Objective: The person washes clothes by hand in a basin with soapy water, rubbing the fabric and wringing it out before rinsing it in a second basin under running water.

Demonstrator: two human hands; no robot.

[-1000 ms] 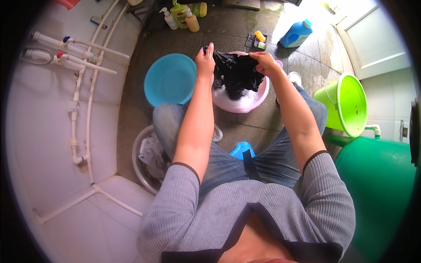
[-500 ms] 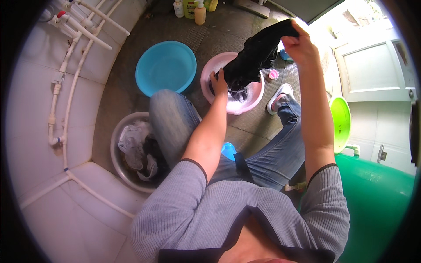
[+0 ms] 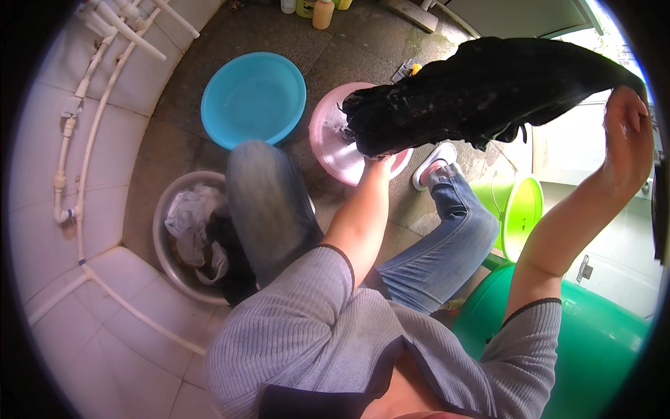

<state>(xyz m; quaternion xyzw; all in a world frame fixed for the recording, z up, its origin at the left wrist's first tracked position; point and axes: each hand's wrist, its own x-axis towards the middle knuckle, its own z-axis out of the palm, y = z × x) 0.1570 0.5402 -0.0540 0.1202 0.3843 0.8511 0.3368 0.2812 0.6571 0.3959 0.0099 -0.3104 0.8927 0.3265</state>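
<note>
"Black, wet-looking fabric: a long, bunched garment [image 3: 481, 87] is drawn out sideways across the upper right of my head view. Watching remotely, how would I handle this stretch well?"

"I'd favour an even, moderate pull, since soaked cloth is probably heavy and slippery. I'd want the broad end above the round, pale pink plastic basin [image 3: 318, 133], so drips fall into its white suds [image 3: 350, 151], and enough tension that the middle doesn't sag onto the dark grey floor [image 3: 349, 52]."

"Where are the hands on it?"

"I see the bare right hand [image 3: 626, 120] raised at the far right, fingers curled around the garment's narrow end. The bare left hand [image 3: 378, 160] is lower, near the centre, beneath the broad, ragged end. Cloth hides its fingers, so I cannot tell how firmly they close."

"So the garment lies between them?"

"Yes, mostly. From my viewpoint, its broad end overlaps the pink basin, while the rest reaches beyond the rim toward the upper right. A round, sky-blue plastic basin [image 3: 255, 98] sits left of the pink one, well apart from both hands."
</note>
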